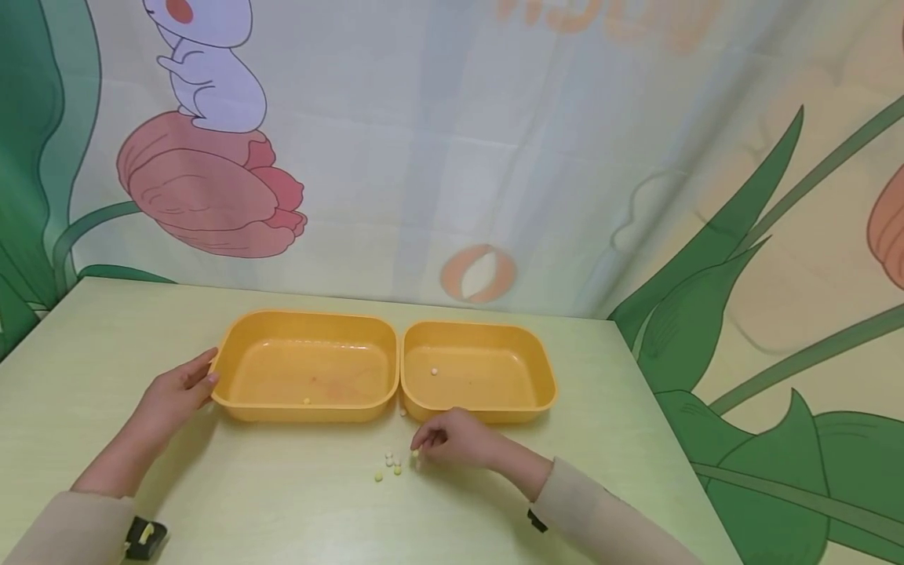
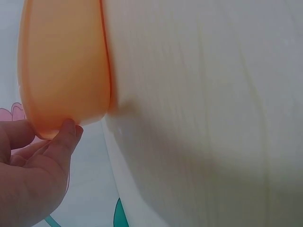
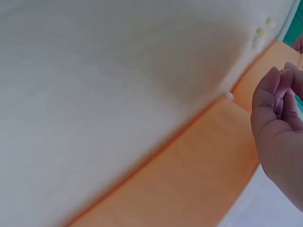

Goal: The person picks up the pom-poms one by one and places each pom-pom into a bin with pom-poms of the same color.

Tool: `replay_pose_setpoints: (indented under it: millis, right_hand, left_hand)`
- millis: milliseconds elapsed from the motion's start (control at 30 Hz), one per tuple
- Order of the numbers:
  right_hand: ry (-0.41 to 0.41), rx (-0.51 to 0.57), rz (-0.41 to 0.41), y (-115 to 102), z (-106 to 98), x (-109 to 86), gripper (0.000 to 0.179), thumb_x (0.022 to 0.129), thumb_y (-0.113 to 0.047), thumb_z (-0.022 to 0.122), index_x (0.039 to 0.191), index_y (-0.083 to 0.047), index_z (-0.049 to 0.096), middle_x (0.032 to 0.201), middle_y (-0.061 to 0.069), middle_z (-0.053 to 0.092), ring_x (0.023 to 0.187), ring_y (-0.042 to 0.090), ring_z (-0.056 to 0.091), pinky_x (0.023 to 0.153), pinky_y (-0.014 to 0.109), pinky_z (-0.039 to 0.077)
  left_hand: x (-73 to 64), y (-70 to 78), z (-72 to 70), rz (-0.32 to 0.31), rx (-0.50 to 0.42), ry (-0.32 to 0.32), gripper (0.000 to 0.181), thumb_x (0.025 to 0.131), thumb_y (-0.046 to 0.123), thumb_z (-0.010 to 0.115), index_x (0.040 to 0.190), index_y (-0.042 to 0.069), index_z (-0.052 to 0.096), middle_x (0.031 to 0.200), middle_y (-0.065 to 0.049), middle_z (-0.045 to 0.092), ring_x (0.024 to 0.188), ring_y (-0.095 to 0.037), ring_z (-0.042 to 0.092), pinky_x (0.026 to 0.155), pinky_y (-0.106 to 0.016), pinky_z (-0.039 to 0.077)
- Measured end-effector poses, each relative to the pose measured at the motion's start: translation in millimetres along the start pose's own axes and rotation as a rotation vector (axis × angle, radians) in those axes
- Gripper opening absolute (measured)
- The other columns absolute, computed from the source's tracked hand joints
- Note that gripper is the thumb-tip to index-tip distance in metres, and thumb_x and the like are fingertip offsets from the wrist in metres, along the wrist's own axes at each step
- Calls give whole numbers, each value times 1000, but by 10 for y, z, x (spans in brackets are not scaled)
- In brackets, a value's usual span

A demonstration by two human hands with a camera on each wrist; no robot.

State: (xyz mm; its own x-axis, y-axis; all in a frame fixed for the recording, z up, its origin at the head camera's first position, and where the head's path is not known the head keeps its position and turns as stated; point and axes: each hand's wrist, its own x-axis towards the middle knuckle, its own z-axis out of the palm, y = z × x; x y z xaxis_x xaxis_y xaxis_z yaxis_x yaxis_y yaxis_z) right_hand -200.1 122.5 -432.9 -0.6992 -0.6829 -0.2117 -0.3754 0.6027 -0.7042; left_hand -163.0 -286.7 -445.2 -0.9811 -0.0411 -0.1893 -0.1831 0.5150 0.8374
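Note:
My left hand (image 1: 173,396) holds the left end of the larger yellow tray (image 1: 304,413), thumb and fingers at its rim. In the left wrist view, the fingertips (image 2: 68,127) press against the tray's end wall. Just in front of the smaller yellow tray (image 1: 487,416), my right hand (image 1: 459,438) pinches a small yellow ball (image 1: 415,453) between thumb and fingers. The right wrist view shows those fingertips (image 3: 272,78) brought together, with the ball hidden. Close by on the table lie several small balls, yellow (image 1: 378,477) and white (image 1: 389,462).
Both trays stand side by side on the pale table (image 1: 282,494). A pale ball (image 1: 434,372) lies in the smaller tray and a yellow one (image 1: 307,401) in the larger. Another white ball (image 1: 402,413) sits by the gap between trays. A printed curtain (image 1: 367,157) hangs behind.

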Motion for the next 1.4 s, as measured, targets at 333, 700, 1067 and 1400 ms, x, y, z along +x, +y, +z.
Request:
replay_pose_setpoints:
  millis: [333, 700, 1067, 1400]
  right_hand:
    - [-5, 110, 59, -138, -158, -6, 10, 91, -1, 72, 98, 0, 78, 80, 3, 70, 69, 3, 55, 60, 11, 49]
    - [-25, 136, 98, -466, -533, 132, 12, 93, -7, 71, 104, -6, 77, 81, -4, 67, 74, 9, 58, 74, 24, 58]
    - [-54, 198, 57, -797, -937, 410, 22, 97, -7, 68, 116, 2, 71, 81, -3, 64, 78, 13, 63, 88, 33, 64]
    - [-91, 163, 55, -1108, -1214, 645, 25, 97, -11, 68, 120, -1, 71, 77, -5, 59, 89, 19, 63, 92, 31, 62]
  left_hand:
    - [-5, -15, -13, -11, 13, 3, 59, 113, 20, 33, 159, -7, 9, 158, -42, 23, 145, -56, 35, 105, -42, 48]
    - [-5, -31, -35, -8, 7, 12, 58, 113, 18, 34, 160, -7, 11, 157, -43, 23, 145, -56, 34, 101, -33, 54]
    - [-8, -27, -32, -17, 8, 3, 59, 113, 20, 33, 160, -6, 10, 158, -43, 23, 145, -56, 34, 102, -37, 52]
    - [5, -17, -3, -12, -6, 3, 59, 113, 19, 35, 160, -6, 11, 158, -42, 24, 145, -55, 35, 104, -40, 49]
